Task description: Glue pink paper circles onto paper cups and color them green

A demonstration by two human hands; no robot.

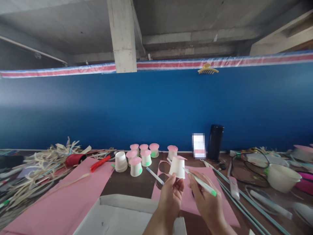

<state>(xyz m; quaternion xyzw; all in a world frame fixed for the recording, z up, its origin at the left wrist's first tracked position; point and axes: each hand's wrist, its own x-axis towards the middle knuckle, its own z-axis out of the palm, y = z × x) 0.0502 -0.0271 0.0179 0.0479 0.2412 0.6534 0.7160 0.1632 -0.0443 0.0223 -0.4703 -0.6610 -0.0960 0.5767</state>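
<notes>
Holding, left hand point(172, 192): fingers and thumb pinch the lower part of an upside-down white paper cup point(176, 169), lower center of frame, slightly right; pink paper disc point(179, 157) on its top.
Holding, right hand point(206, 197): fingers pinch a white marker point(202, 184) with green end; tip at the cup's right side, cannot tell if touching.
Pink-topped cups: cluster of six point(135, 168), lower center, left of the hands, some with green patches; one more point(172, 152) just behind the held cup.
Plain cups: white inverted stack point(121, 162), left of cluster.
Pink sheets: one point(230, 212) under the hands, round cutouts along its left side; another point(61, 202) lower left.
White box point(129, 199): bottom center, in front of left hand.
Table point(122, 186): dark brown; pale pen point(155, 175) left of held cup, red tool point(100, 163) on left pink sheet's edge.
Far left: tangled pale strips point(51, 166).
Right: black cylinder point(215, 142) against blue partition point(156, 107), white bowl-like cup point(282, 178) at lower right.
Upper right: yellow claw clip point(207, 69) on partition's edge.
</notes>
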